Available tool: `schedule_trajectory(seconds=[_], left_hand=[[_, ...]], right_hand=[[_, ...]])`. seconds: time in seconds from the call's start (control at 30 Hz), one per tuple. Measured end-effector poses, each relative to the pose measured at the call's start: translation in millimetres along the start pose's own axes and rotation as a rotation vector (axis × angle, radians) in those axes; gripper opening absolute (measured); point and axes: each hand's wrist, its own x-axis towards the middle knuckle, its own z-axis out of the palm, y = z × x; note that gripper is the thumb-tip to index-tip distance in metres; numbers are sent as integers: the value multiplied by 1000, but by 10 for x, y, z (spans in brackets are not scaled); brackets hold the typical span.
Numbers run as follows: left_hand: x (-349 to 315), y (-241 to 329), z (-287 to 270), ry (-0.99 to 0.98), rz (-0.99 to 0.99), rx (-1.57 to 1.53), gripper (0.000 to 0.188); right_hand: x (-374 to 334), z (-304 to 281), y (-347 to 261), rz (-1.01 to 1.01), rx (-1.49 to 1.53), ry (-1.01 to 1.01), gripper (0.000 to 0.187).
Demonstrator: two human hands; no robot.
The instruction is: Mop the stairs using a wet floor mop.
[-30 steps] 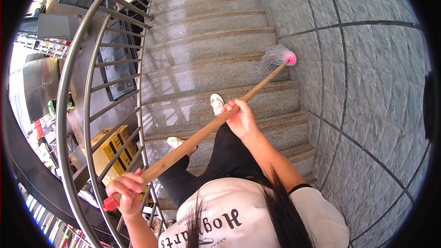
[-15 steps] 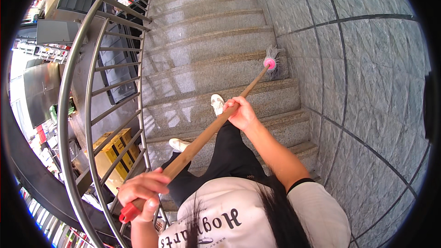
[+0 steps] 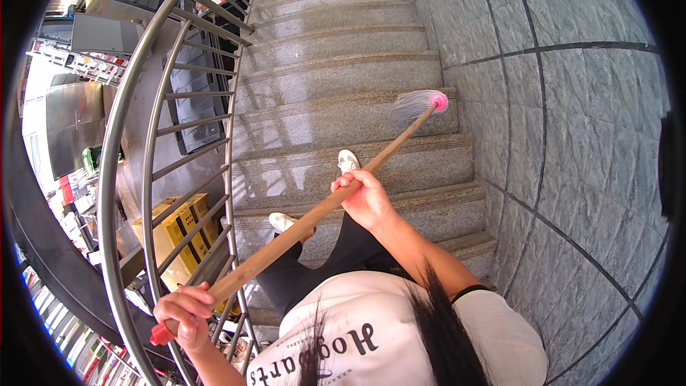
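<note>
Just the one head view here. The mop runs diagonally across the stone stairs, butt end down by the railing on the left, business end up near the tiled wall. Both hands have it: left hand is wrapped round the bottom just above the red cap, right hand is curled round the shaft further up. Neither is free.

Handling-wise, I'd guess it's pretty light, with most of the weight out at the pink hub. The shaft looks like wood, so stiff, not fragile, probably decent grip unless damp. The white strings are clearly the floppy bit, fanned out left of the hub and kinda blurry; can't tell if they're wet. Best hold imo is what's shown: one hand at the butt, one mid-shaft, wide apart. Wouldn't grab by the strings, no control there.

Containers: past the railing there's a yellow box with black markings, contents not visible. A small green container-looking thing sits further left, too small to tell what's in it.
</note>
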Motion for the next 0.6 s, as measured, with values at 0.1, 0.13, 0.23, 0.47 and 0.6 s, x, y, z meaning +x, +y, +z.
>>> schedule_trajectory(seconds=[0.1, 0.13, 0.23, 0.47, 0.6], left_hand=[[137, -211, 106, -3, -86, -68, 30], [193, -294, 188, -4, -143, -68, 31], [367, -742, 618, -66, -223, -108, 30], [664, -1555, 1644, -412, -282, 10, 8], [456, -1540, 1638, -307, -349, -15, 12]], right_hand=[[21, -87, -190, -65, -73, 89, 12], [50, -142, -259, -90, -85, 142, 14], [290, -398, -605, -277, -96, 289, 18], [1279, -1230, -1818, -204, -249, 394, 15], [1163, -1230, -1760, -222, -366, 534, 11]])
